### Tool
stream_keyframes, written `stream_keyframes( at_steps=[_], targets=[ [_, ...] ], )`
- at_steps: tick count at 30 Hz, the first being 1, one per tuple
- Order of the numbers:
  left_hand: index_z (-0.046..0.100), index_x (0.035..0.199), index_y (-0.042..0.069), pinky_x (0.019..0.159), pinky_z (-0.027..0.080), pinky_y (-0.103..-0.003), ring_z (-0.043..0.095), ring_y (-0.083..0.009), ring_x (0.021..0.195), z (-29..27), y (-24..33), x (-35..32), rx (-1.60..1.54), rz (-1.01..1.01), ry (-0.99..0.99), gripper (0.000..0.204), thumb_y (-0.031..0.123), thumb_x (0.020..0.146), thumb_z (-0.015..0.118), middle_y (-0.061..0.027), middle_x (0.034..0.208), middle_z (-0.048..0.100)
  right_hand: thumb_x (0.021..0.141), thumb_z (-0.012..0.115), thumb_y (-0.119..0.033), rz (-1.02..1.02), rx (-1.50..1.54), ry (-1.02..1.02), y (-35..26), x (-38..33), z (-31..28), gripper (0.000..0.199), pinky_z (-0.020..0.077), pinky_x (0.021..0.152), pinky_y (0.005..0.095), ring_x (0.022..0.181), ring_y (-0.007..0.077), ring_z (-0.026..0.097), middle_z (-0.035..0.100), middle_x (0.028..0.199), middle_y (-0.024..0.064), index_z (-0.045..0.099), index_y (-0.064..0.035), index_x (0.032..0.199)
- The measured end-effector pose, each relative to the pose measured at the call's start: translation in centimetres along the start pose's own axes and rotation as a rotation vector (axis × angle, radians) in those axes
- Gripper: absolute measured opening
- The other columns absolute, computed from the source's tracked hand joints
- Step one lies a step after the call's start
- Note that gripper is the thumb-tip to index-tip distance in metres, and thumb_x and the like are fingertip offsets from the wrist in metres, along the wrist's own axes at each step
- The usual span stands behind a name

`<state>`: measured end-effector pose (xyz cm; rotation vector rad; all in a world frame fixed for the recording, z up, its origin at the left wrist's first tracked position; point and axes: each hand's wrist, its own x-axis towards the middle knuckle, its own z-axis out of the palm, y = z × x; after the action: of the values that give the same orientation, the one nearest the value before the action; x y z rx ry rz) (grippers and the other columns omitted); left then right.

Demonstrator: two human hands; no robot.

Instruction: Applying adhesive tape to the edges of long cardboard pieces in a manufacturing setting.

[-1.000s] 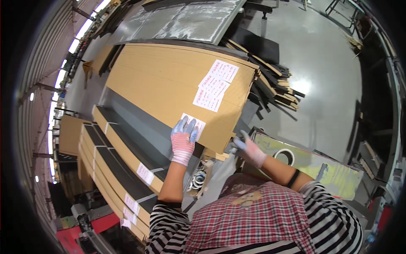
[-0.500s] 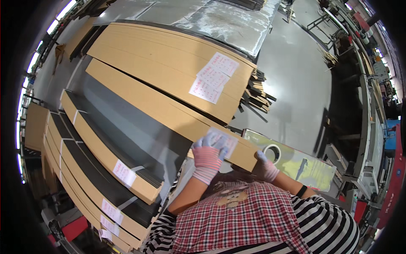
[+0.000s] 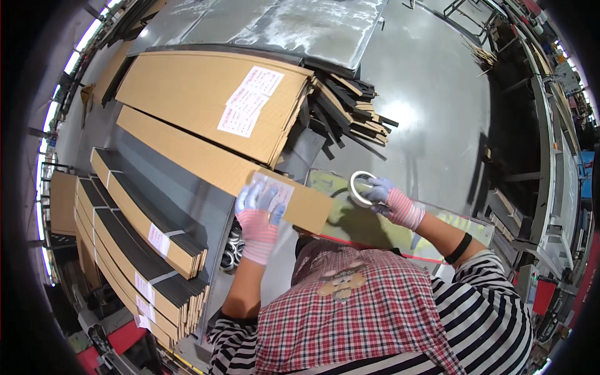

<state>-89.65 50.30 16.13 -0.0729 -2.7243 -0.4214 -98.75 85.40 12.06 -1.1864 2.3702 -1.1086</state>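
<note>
My left hand (image 3: 257, 206), in a pale glove with a pink striped cuff, rests flat on a white label (image 3: 275, 187) at the near end of a long flat cardboard box (image 3: 200, 156). That box lies across the grey work table. To the right, my right hand (image 3: 381, 192) in a matching glove grips a white tape roll (image 3: 361, 185) above a yellow-green board (image 3: 375, 225).
A bigger flat cardboard box (image 3: 187, 94) with white labels lies behind. Black strips (image 3: 350, 112) are piled at its right end. Stacks of bundled boxes (image 3: 144, 244) stand on the left, with tape rolls (image 3: 231, 247) below the table edge. Racks (image 3: 544, 137) line the right.
My view has swung left to right along the boxes. My left hand stayed on the labelled box end, and my right hand has picked up the tape roll.
</note>
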Motion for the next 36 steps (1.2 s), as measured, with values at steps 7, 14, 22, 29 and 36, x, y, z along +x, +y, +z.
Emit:
stream_keyframes(
  at_steps=[7,14,22,29,36],
  targets=[
    [0.062,0.110,0.002,0.082,0.048,-0.029,0.062,-0.0199,0.087,-2.4,11.5,2.7,-1.195,-0.474,-0.005,0.037,0.022,0.081,0.073,-0.0098,0.097,0.064,0.083,0.065,-0.014,-0.214,0.260,0.001,-9.5,4.5,-5.5,0.024,0.0361,0.103,0.0461,0.103,0.0382,0.054,0.060,0.109,0.0154,0.060,-0.0048,0.105],
    [0.059,0.098,0.002,0.063,0.045,-0.024,0.056,-0.0086,0.071,-0.2,7.9,-1.5,-1.196,-0.411,0.038,0.025,0.022,0.086,0.068,-0.0027,0.079,0.061,0.077,0.066,-0.013,-0.318,-0.084,-0.135,-15.4,12.3,-5.8,0.026,0.0465,0.087,0.0454,0.105,0.0395,0.054,0.062,0.104,0.0196,0.062,-0.0074,0.102],
    [0.055,0.075,0.006,0.059,0.045,-0.025,0.054,-0.0089,0.064,4.8,0.9,-8.1,-1.536,-1.182,0.078,0.034,0.035,0.088,0.066,-0.0010,0.070,0.056,0.079,0.066,-0.020,-0.115,-0.192,-0.690,-2.2,25.7,1.4,0.021,0.0506,0.071,0.0396,0.079,0.0364,0.062,0.064,0.081,0.0162,0.065,-0.0047,0.092],
    [0.059,0.076,0.008,0.067,0.046,-0.027,0.053,-0.0094,0.072,14.8,-1.9,-10.8,-1.681,-1.107,0.112,0.013,0.008,0.075,0.072,0.0006,0.075,0.059,0.071,0.076,-0.029,0.267,0.470,-0.005,-5.3,15.1,7.9,0.071,0.0396,0.099,0.0437,0.116,0.0409,0.048,0.046,0.130,0.0238,0.044,-0.0002,0.128],
    [0.052,0.121,0.001,0.085,0.051,-0.034,0.061,-0.0212,0.098,19.5,-9.1,-8.1,-2.498,-1.288,-0.052,0.035,0.018,0.091,0.056,-0.0142,0.114,0.061,0.054,0.083,-0.024,0.229,-0.386,-0.001,-12.1,14.0,10.7,0.087,0.0336,0.102,0.0526,0.122,0.0454,0.039,0.034,0.138,0.0267,0.045,-0.0179,0.133]
  ],
)
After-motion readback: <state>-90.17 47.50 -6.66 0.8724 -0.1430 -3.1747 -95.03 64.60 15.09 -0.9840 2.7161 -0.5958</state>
